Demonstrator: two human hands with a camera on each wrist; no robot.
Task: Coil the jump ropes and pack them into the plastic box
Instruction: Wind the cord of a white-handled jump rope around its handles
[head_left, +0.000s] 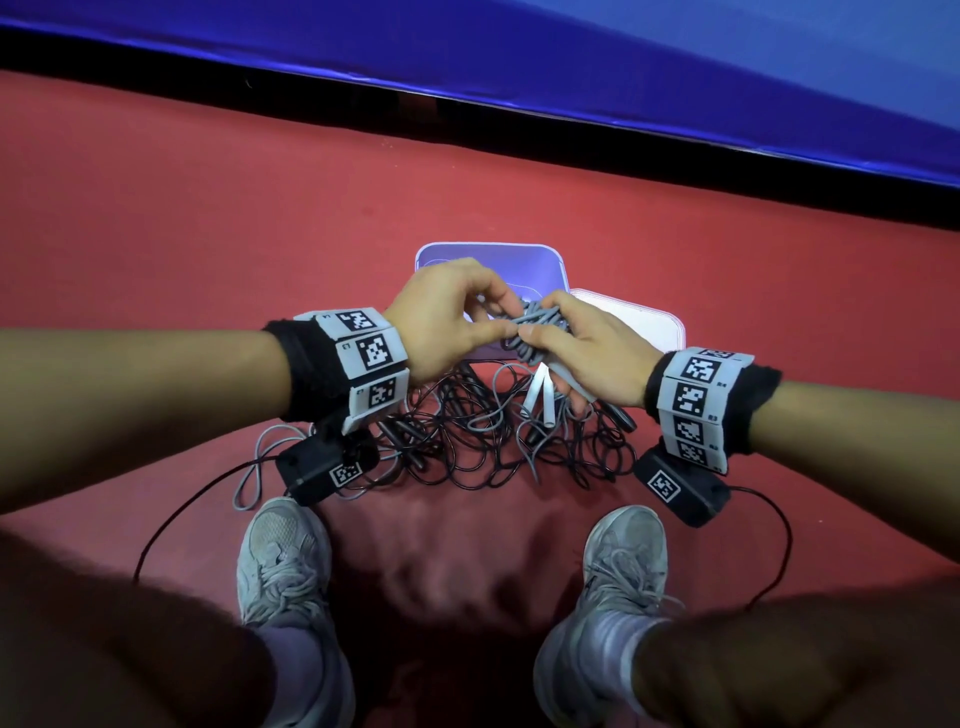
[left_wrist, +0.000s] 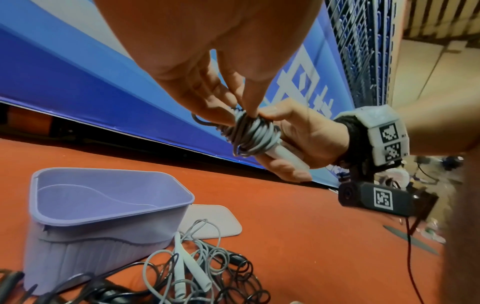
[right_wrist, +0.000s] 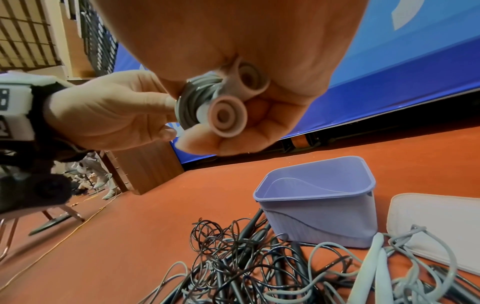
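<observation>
A grey jump rope (head_left: 535, 327) is wound in a tight coil (left_wrist: 252, 135) around its two white handles (right_wrist: 228, 115). My right hand (head_left: 582, 353) grips the handles and the coil from below. My left hand (head_left: 457, 317) pinches the rope's strands at the top of the coil (left_wrist: 246, 117). Both hands hover just above the lilac plastic box (left_wrist: 109, 207), which stands with nothing in it (right_wrist: 319, 193). A tangle of black and grey ropes (head_left: 493, 447) with two loose white handles (head_left: 537, 400) lies on the red floor below my hands.
The box's pale lid (head_left: 649, 322) lies flat right of the box (right_wrist: 439, 226). My two shoes (head_left: 283, 561) stand close behind the tangle. A blue barrier (head_left: 519, 62) runs along the far side. Thin cables trail from the wrist cameras.
</observation>
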